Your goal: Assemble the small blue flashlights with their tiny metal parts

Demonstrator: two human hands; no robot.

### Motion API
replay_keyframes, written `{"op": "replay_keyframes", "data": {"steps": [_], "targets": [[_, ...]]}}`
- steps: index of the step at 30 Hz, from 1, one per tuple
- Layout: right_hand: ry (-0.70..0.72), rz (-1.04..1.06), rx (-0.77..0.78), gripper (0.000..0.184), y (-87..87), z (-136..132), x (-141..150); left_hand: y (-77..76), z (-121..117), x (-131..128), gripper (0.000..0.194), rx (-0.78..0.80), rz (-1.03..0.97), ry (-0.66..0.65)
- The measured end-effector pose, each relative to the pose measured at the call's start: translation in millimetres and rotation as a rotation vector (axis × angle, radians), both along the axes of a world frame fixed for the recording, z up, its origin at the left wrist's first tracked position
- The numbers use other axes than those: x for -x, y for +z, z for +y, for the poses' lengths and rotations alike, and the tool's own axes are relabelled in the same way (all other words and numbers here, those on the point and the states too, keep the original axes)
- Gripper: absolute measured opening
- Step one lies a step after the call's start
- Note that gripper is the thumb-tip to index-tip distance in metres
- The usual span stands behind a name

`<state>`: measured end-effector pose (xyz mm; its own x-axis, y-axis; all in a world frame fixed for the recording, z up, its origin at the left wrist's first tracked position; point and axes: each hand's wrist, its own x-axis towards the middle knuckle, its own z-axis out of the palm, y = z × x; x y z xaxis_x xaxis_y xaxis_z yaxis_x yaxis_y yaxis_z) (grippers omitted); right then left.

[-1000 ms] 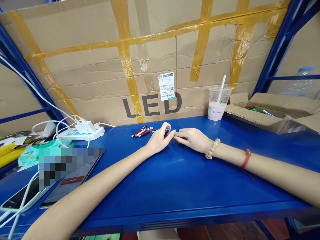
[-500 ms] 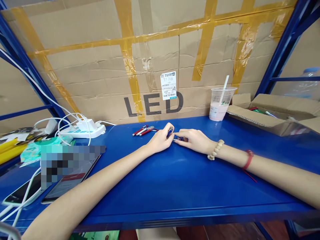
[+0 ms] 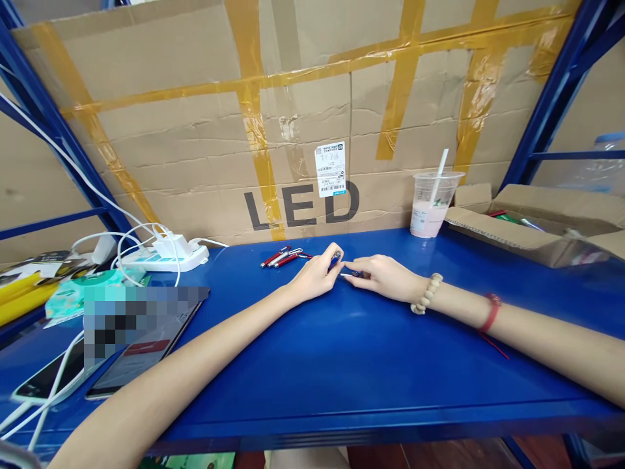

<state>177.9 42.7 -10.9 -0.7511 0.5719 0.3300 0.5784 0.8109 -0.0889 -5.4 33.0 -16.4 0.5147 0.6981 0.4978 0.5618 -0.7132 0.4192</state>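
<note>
My left hand (image 3: 318,273) rests on the blue metal table, its fingers wrapped round a small blue tube with a silver end (image 3: 336,258), mostly hidden in the grip. Just right of it, my right hand (image 3: 383,275) has its thumb and fingers bent together; a dark bluish bit shows between them, too small and covered to name. The fingertips of both hands nearly meet. Behind my left hand lie several small red metal tubes with silver ends and clips (image 3: 286,258), like pen-shaped keychain lights.
At the back right stands a plastic cup of pink drink with a straw (image 3: 430,212), beside an open cardboard box (image 3: 527,241). On the left are a white power strip (image 3: 190,262), cables, two phones and a green packet (image 3: 81,293). A large carton (image 3: 205,150) walls the back.
The view has shifted slightly. Both hands stay close together, with the right fingers moved a little; the dark strip between the hands shows less now.
</note>
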Motion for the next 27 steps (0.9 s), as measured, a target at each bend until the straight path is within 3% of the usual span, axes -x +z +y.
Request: {"op": "replay_keyframes", "data": {"steps": [16,27], "targets": [[0.139,0.148,-0.043,0.027,-3.7,4.6,2.8,0.6,-1.3,-0.6,0.006,-0.002,-0.015,-0.015],[0.102,0.264,-0.069,0.024,-5.0,5.1,3.2,0.1,-0.5,-1.3,0.008,-0.019,-0.009,0.006]]}}
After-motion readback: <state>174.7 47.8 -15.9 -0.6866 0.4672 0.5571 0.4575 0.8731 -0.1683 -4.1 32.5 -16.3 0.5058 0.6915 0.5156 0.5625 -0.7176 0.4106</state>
